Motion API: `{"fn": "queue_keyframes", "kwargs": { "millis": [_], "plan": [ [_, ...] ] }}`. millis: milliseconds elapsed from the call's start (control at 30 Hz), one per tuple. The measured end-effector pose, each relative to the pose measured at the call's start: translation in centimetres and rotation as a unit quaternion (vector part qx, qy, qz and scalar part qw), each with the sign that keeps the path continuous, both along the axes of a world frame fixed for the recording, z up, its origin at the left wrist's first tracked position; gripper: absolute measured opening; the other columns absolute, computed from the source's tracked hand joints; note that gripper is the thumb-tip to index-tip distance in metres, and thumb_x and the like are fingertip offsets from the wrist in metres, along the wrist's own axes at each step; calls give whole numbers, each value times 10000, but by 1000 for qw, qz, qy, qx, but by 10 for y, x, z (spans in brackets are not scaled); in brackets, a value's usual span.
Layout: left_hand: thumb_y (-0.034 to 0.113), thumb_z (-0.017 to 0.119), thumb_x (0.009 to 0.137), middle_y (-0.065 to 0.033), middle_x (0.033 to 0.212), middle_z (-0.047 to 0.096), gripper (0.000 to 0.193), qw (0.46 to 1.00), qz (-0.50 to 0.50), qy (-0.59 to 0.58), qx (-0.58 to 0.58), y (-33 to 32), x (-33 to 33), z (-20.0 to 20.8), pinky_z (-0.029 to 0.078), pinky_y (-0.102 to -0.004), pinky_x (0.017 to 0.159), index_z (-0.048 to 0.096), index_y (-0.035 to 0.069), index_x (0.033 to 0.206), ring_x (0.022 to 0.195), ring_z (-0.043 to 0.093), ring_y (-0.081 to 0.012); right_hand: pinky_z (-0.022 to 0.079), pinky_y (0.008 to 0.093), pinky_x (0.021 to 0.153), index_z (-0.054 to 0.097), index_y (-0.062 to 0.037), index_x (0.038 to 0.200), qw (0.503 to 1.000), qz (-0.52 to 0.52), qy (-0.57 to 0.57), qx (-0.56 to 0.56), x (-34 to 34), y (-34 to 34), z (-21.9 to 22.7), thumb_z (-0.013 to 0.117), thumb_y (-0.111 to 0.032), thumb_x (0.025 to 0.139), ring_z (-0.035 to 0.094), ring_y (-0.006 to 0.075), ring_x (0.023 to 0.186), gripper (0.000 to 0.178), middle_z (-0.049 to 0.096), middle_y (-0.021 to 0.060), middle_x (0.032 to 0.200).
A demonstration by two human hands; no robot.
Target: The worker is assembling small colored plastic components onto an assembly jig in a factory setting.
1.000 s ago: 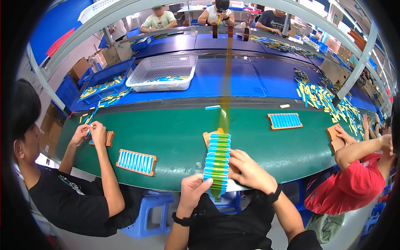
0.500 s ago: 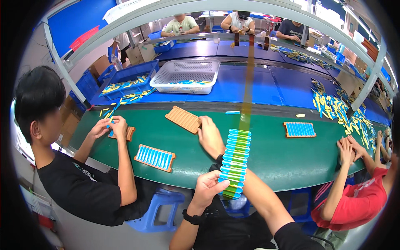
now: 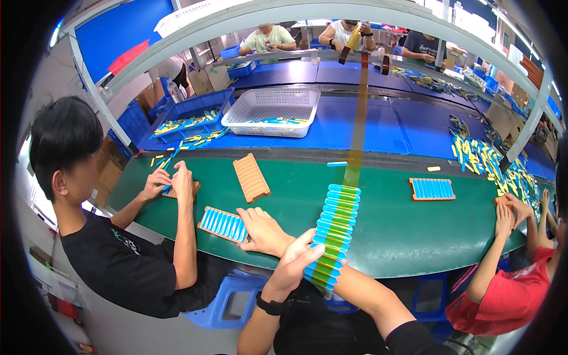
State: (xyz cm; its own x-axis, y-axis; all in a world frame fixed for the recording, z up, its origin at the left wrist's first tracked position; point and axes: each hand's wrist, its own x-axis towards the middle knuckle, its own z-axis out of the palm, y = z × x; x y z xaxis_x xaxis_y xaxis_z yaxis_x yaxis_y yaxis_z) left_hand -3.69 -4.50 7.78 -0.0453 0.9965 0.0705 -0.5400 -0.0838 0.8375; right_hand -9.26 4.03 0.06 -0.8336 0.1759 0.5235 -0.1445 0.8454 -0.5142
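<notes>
My left hand (image 3: 296,263) pinches the lower end of a strip of blue sticks (image 3: 336,228), lying side by side and joined by a yellowish see-through tape (image 3: 355,151). The tape runs up to a roll (image 3: 344,56) on the overhead bar. My right arm crosses beneath the strip, and its hand (image 3: 266,232) grips the right end of an orange slotted tray (image 3: 214,222) filled with blue sticks. Beyond that hand lies an orange slotted tray (image 3: 251,177) without sticks, turned at an angle. A single blue stick (image 3: 337,164) rests near the table's far edge.
Another filled tray (image 3: 432,189) lies to the right on the green table (image 3: 390,236). Co-workers sit close on both sides. A white basket (image 3: 272,106) and a blue bin (image 3: 192,118) stand on the blue belt. Loose yellow and blue sticks (image 3: 485,157) heap at right.
My right hand has left the stickless tray and moved nearer, onto the filled tray. The stickless tray has turned to a steeper angle. My left hand still holds the strip.
</notes>
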Motion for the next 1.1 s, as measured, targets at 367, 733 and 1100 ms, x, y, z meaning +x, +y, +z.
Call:
{"fn": "queue_keyframes", "kwargs": {
  "millis": [367, 733, 1100],
  "plan": [
    [152, 532, 1054, -85, 1138, 637, 272, 999, -16, -30, 26, 19, 1, -24, 550, -331, 923, 590, -69, 1202, 1011, 641, -133, 490, 430, 913, 509, 78, 1341, 1000, -15, 3, 13, 107, 56, -9, 770, -226, 709, 576, 357, 1069, 748, 599, 210, 1149],
    [201, 520, 1072, -80, 1259, 649, 412, 995, -36, -34, -92, 59, 32, -7, 595, -305, 849, 474, 24, 1442, 1068, 686, -149, 464, 430, 969, 486, 25, 1383, 972, -188, -118, -83, 287, 115, 39, 864, -327, 723, 535, 350, 1090, 838, 570, 194, 1163],
    [249, 585, 1053, -94, 1097, 733, 321, 993, 41, 31, -108, 124, 10, -27, 557, -282, 850, 687, -30, 1175, 957, 701, -138, 442, 423, 920, 428, 66, 1434, 911, -397, -101, -51, 301, 36, 16, 869, -471, 725, 546, 338, 1062, 992, 576, 172, 1175]
  ]
}}
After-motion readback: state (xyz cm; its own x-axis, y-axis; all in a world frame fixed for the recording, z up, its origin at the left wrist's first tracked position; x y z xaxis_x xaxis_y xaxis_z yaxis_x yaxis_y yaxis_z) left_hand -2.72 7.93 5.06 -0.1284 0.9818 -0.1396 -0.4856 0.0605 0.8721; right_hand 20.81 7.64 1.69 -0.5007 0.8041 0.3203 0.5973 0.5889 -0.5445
